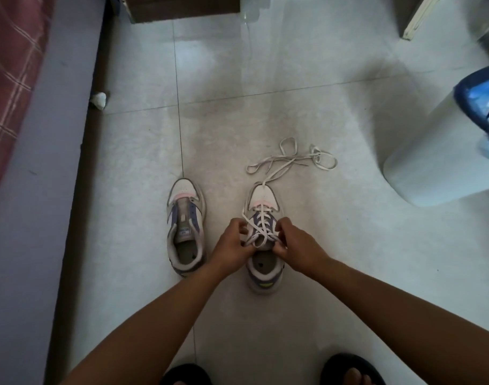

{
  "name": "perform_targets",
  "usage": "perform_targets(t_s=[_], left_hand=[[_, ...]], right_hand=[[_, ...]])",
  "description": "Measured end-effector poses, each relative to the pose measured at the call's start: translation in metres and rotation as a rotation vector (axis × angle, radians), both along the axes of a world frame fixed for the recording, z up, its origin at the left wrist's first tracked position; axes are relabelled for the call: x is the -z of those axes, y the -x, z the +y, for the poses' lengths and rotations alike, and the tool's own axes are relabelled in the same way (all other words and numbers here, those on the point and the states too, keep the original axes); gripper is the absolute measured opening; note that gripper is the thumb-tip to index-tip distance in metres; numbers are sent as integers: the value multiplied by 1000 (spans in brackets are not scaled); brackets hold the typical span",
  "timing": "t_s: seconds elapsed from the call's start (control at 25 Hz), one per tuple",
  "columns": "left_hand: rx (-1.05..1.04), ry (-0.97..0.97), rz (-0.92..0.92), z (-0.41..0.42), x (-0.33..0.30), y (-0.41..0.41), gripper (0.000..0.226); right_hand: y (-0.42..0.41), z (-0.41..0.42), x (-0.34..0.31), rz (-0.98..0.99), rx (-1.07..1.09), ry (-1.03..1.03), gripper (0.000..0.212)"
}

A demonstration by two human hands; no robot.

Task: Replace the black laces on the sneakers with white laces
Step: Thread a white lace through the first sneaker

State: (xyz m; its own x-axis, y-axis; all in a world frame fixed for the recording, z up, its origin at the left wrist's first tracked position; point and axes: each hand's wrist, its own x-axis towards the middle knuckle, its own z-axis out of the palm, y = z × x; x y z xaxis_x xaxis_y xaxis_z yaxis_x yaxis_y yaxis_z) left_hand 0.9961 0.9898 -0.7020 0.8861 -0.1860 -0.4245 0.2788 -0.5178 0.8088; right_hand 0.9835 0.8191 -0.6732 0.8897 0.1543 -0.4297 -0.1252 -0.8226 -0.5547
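**White lace goes into the right sneaker**

A person's left hand (232,240) and right hand (290,240) each pinch the white lace (261,222) at the upper eyelets of the right sneaker (264,245), which lies directly between them, toe pointing away. The unlaced left sneaker (185,226) stands just beside the left hand. A spare lace (292,159) lies beyond the toe. Fingertips are hidden; no black laces can be made out.

Sneakers (185,226), lace (290,159) on floor (265,107)
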Motion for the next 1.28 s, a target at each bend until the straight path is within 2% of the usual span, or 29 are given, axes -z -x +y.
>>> perform_targets(t_s=[0.08,0.2,0.28,0.4,0.48,0.52,0.6,0.68,0.8,0.96,1.08,1.28], left_hand=[[51,-27,-40,-3,4,5,34],[149,-134,-165,-1,2,6,35],[184,-146,-220,3,-4,6,37],[281,-256,-414,-3,-12,9,30],[249,-308,-489,-12,-16,10,22],[214,-306,-487,-16,-17,10,19],[84,-185,-380,-21,-18,11,15],[-39,-28,-245,-20,-18,11,10],[-52,33,-179,-17,-16,12,8],[-139,122,-1,-16,-13,6,13],[-75,67,-12,-14,-12,4,16],[3,29,-24,-20,-18,15,12]], right_hand=[[7,1,1,-94,-1,-19,30],[7,5,5,-209,-119,6,33],[5,6,5,-250,-135,39,27],[5,10,3,-347,-78,31,11],[3,15,2,-286,69,-62,10],[1,18,2,-203,177,-146,14],[-3,21,-1,42,472,-371,27],[-6,22,-3,214,663,-513,26],[-3,21,-1,186,632,-503,21],[6,16,2,166,831,-754,17],[9,11,0,153,835,-867,14],[5,3,-4,192,649,-755,11]])
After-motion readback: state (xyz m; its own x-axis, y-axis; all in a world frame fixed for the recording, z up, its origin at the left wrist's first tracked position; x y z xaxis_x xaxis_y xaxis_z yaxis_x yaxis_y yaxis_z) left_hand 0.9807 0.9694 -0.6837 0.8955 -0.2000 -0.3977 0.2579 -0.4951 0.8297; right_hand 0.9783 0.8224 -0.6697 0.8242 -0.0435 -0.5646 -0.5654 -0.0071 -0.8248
